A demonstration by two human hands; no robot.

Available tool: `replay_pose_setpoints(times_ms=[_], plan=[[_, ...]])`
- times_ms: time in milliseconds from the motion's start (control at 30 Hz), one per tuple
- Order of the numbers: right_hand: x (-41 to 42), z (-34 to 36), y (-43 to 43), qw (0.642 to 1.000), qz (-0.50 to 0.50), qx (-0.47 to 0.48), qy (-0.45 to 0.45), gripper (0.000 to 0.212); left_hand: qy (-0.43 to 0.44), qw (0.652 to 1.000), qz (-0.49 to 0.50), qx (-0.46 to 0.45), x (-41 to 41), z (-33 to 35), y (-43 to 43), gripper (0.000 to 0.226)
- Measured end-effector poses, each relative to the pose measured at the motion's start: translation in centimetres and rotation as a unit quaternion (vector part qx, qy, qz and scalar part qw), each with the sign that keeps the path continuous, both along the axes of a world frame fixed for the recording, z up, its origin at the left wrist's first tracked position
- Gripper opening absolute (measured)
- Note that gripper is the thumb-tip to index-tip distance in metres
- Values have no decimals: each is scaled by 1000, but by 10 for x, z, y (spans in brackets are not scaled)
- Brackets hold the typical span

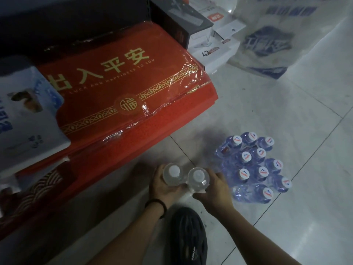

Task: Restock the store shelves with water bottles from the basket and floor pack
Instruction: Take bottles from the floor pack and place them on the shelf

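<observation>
Item 1, red mat (114, 83), left: I read gold characters 出入平安, with "LUCK AND HAPPINESS TO YOU" in small capitals beneath.
Item 2, round medallion (128, 105) on the mat's near border: 福.
Item 3, dark shoe (188, 238), near: "SPORTS".
Item 4, caps on the pack of water bottles (246, 156), right: mountain logo, lettering too small for me.
Item 5, bag (277, 35), far right: blue characters, blurred.

Red mat (118, 88), gold lettering, gold border; blue-tinted pack (254, 167), white caps; black shoe (188, 238).
</observation>
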State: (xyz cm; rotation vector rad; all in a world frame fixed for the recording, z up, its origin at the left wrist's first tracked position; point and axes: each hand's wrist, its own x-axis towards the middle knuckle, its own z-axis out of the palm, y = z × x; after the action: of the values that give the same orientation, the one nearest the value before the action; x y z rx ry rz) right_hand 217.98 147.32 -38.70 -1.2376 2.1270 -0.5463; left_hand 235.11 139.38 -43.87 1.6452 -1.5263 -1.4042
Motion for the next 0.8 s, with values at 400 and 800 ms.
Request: replay_pose_setpoints(times_ms=[400,800], plan=[[11,25,11,984,5,-21,-177,65,214,958,2,190,43,33,12,53],[63,219,-8,877,37,-124,-462,43,297,955,3,25,72,261,26,44]])
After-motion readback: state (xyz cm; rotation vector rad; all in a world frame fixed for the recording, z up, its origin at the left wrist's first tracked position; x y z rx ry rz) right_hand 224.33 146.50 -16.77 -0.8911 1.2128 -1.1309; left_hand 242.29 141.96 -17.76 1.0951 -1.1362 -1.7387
